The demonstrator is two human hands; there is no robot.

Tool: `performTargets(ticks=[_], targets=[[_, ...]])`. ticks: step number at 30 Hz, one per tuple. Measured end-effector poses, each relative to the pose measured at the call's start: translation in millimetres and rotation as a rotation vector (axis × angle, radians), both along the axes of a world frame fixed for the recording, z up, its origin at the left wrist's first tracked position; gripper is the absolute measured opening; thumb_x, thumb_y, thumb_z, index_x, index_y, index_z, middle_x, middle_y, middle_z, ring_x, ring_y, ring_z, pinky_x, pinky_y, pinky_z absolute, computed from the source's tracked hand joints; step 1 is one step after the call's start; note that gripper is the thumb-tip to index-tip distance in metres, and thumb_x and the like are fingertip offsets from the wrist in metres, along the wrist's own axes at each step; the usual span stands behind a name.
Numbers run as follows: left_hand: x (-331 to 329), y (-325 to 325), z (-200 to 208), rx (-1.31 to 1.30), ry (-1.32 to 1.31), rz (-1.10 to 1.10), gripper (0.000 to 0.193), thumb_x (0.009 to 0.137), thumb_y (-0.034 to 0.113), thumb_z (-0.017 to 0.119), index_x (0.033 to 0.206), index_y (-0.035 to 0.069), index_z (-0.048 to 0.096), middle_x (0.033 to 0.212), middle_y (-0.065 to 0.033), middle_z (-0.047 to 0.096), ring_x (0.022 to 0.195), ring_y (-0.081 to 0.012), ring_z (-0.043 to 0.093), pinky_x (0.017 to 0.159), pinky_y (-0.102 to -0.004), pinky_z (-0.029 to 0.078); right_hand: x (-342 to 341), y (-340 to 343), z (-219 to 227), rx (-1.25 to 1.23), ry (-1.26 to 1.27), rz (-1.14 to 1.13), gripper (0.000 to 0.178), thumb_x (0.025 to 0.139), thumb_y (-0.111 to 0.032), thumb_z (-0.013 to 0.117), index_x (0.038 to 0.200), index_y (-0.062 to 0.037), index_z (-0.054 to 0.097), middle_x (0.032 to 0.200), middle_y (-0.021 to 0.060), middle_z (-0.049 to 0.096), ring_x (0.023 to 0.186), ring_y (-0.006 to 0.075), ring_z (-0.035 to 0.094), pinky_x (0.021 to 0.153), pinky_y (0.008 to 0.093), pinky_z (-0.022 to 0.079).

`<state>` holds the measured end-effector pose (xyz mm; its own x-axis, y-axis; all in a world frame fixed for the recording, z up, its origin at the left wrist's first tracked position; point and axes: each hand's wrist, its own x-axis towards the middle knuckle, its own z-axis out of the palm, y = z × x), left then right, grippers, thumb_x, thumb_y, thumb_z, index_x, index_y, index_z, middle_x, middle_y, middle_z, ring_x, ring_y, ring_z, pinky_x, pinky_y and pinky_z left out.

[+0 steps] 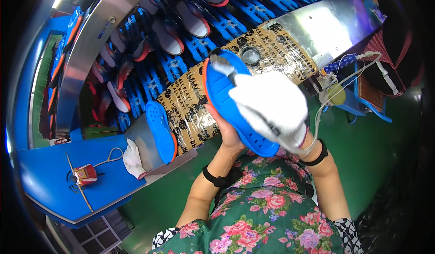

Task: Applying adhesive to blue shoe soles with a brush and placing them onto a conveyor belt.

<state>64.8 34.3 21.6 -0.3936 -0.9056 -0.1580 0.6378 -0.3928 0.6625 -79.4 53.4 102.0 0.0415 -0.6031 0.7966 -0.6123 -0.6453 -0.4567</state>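
Observation:
My bare left hand (pixel 228 130) is closed around the edge of a blue shoe sole (pixel 222 91) with an orange rim, holding it tilted over the ledge. Over the sole's lower half lies my right hand (pixel 272 102) in a white knit glove, its fingers closed and somewhat blurred. From those fingers a brush (pixel 222 66) reaches to the upper end of the sole, its tip smeared by motion. Another blue sole (pixel 159 131) with an orange edge rests to the left on the ledge. Beyond my right hand, a small round dish (pixel 250 55) sits on the tape-covered ledge (pixel 192 118).
Blue racks (pixel 174 66) carrying grey shoes (pixel 167 37) run along the far side. A white glove (pixel 133 159) and a small red box (pixel 86 174) lie on the blue table (pixel 50 163) at left. A blue jointed hose (pixel 340 63) and white cord (pixel 322 102) stand right.

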Motion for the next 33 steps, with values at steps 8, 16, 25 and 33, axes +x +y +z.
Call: performTargets(ticks=[8, 16, 25, 33], targets=[[8, -1, -9, -0.023, 0.002, -0.007, 0.099, 0.09, 0.086, 0.026, 0.158, 0.014, 0.029, 0.154, -0.0095, 0.043, 0.138, -0.0294, 0.046, 0.116, -0.0465, 0.037, -2, 4, -20, 0.046, -0.207, 0.052, 0.029, 0.075, -0.006, 0.076, 0.104, -0.0053, 0.077, 0.098, 0.013, 0.076, 0.087, 0.0292, 0.072, 0.076, 0.0377, 0.057], [22, -16, -36, -0.021, -0.016, -0.113, 0.103, 0.085, 0.09, 0.029, 0.154, 0.014, 0.034, 0.147, -0.0082, 0.048, 0.13, -0.0269, 0.051, 0.111, -0.0449, 0.042, 1, 11, -20, 0.046, -0.237, 0.207, 0.022, 0.077, -0.003, 0.078, 0.099, -0.0063, 0.077, 0.101, 0.012, 0.075, 0.086, 0.0267, 0.072, 0.076, 0.036, 0.057], [29, -23, -50, 0.02, -0.124, -0.041, 0.109, 0.078, 0.095, 0.03, 0.141, 0.008, 0.046, 0.128, -0.0127, 0.06, 0.117, -0.0266, 0.061, 0.099, -0.0455, 0.052, 4, 19, -34, -0.002, -0.201, 0.21, 0.026, 0.076, -0.008, 0.08, 0.102, -0.01, 0.078, 0.097, 0.0078, 0.075, 0.085, 0.0255, 0.071, 0.075, 0.0348, 0.058], [32, -29, -47, -0.032, 0.051, -0.219, 0.113, 0.075, 0.098, 0.03, 0.135, 0.004, 0.049, 0.12, -0.0146, 0.063, 0.109, -0.0267, 0.065, 0.093, -0.0443, 0.055, 7, 21, -46, -0.035, -0.127, 0.127, 0.028, 0.078, -0.009, 0.078, 0.106, -0.0089, 0.076, 0.1, 0.0077, 0.075, 0.085, 0.0259, 0.071, 0.076, 0.0364, 0.058]])
